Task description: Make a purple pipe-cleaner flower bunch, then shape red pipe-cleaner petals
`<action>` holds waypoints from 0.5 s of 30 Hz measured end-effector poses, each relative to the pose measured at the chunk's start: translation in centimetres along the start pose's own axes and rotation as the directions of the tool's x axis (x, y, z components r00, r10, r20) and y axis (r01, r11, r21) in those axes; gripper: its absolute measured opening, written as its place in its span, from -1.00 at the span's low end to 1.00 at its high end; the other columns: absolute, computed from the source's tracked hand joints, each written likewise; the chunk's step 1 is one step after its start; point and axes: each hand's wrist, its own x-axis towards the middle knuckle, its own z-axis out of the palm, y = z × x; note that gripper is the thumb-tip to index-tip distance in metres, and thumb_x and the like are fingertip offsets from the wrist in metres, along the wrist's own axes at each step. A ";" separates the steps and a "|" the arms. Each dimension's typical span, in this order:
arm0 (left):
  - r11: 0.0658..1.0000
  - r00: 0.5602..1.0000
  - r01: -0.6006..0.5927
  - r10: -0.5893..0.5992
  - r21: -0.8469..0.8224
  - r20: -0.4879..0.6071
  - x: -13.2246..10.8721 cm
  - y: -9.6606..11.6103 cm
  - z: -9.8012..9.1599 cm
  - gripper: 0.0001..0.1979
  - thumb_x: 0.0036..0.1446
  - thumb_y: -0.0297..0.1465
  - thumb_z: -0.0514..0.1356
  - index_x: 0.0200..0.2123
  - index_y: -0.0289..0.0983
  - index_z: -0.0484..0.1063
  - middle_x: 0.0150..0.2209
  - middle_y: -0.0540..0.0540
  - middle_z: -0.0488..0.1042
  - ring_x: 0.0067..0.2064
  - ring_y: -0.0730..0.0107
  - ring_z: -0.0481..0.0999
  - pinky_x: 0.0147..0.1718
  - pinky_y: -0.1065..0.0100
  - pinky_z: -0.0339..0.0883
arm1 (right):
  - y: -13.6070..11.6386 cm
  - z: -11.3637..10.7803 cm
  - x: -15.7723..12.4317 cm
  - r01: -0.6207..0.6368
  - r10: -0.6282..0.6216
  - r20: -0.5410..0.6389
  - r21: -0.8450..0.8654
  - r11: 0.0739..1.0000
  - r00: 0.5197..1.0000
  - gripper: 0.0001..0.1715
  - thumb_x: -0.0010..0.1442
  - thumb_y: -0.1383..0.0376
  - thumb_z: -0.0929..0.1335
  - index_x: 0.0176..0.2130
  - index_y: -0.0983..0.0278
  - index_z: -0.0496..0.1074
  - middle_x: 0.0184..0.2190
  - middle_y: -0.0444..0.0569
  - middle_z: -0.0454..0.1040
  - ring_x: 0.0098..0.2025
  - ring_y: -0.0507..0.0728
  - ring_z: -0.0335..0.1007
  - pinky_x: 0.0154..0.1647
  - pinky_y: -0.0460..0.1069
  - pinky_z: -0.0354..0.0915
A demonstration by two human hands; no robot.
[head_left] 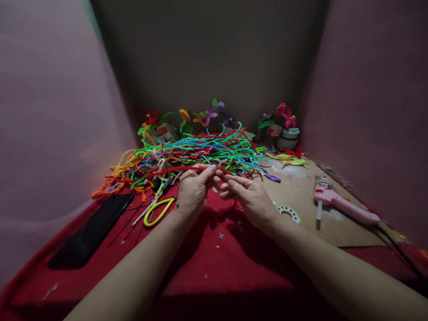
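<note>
A red pipe cleaner [174,169] runs sideways through both hands above the red cloth [214,263]. My left hand [197,187] pinches it between thumb and fingers, and its loose end stretches out to the left. Close beside, my right hand [245,191] is closed on the same pipe cleaner near its right part. The fingertips of the two hands almost meet, and they hide some of the red length. Just behind lies a large heap of pipe cleaners [200,151] in many colours. Yellow-handled scissors [158,213] lie beside my left wrist, their blades partly covered.
A black phone [92,232] lies at left near thin dark wires [125,223]. On the right, a cardboard sheet [301,183] bears a pink glue gun [344,203] with a cord and a white ring with holes [289,213]. Pipe-cleaner flowers [210,113] stand at the back.
</note>
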 end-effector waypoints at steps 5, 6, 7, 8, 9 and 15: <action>0.984 0.993 -0.080 0.065 0.160 0.097 -1.1 0.5 0.6 -0.85 -0.07 -0.39 0.26 -0.52 -0.37 0.42 -0.59 -0.02 0.46 -0.67 0.56 0.33 -0.73 0.49 0.19 | -0.5 0.1 0.0 0.090 -0.086 -0.053 0.077 0.993 0.995 -0.76 0.04 0.21 0.38 -0.29 0.32 0.50 -0.45 -0.05 0.51 -0.50 0.00 0.37 -0.34 -0.02 0.29; 0.977 0.991 -0.100 0.081 0.190 0.107 -1.4 0.6 0.7 -0.86 -0.06 -0.39 0.26 -0.52 -0.36 0.41 -0.60 0.00 0.44 -0.67 0.56 0.33 -0.73 0.50 0.19 | -0.6 0.1 -0.1 0.121 -0.117 -0.056 0.070 0.990 0.992 -0.77 0.04 0.22 0.38 -0.30 0.32 0.50 -0.45 -0.05 0.51 -0.50 0.00 0.36 -0.35 -0.02 0.29; 0.967 0.989 -0.116 0.092 0.228 0.115 -1.6 0.7 0.8 -0.86 -0.05 -0.39 0.25 -0.52 -0.35 0.40 -0.62 0.02 0.42 -0.68 0.57 0.32 -0.72 0.50 0.17 | -0.7 0.1 -0.1 0.147 -0.144 -0.056 0.057 0.987 0.988 -0.78 0.04 0.23 0.38 -0.31 0.32 0.51 -0.45 -0.05 0.51 -0.50 0.00 0.35 -0.36 -0.02 0.28; 0.954 0.988 -0.127 0.098 0.270 0.117 -1.7 0.7 0.9 -0.86 -0.04 -0.39 0.25 -0.52 -0.35 0.39 -0.65 0.04 0.39 -0.69 0.58 0.30 -0.73 0.50 0.16 | -0.8 0.1 -0.1 0.165 -0.162 -0.061 0.044 0.985 0.985 -0.79 0.04 0.23 0.38 -0.32 0.32 0.51 -0.45 -0.05 0.51 -0.50 0.00 0.35 -0.37 -0.02 0.28; 0.940 0.988 -0.132 0.098 0.316 0.121 -1.8 0.7 0.9 -0.85 -0.04 -0.38 0.24 -0.53 -0.34 0.38 -0.68 0.06 0.35 -0.70 0.59 0.27 -0.73 0.51 0.13 | -0.8 0.0 -0.1 0.170 -0.168 -0.068 0.033 0.985 0.983 -0.80 0.03 0.24 0.39 -0.32 0.32 0.51 -0.45 -0.06 0.50 -0.50 0.00 0.34 -0.38 -0.03 0.27; 0.859 0.967 -0.036 -0.099 0.511 0.234 -1.6 0.7 0.5 -0.81 0.00 -0.32 0.20 -0.51 -0.34 0.40 -0.66 0.03 0.37 -0.70 0.60 0.22 -0.75 0.51 0.06 | -1.1 -0.4 0.3 0.077 -0.083 -0.026 -0.199 0.977 0.996 -0.74 0.05 0.20 0.35 -0.52 0.36 0.41 -0.61 -0.10 0.41 -0.61 -0.04 0.26 -0.52 -0.08 0.21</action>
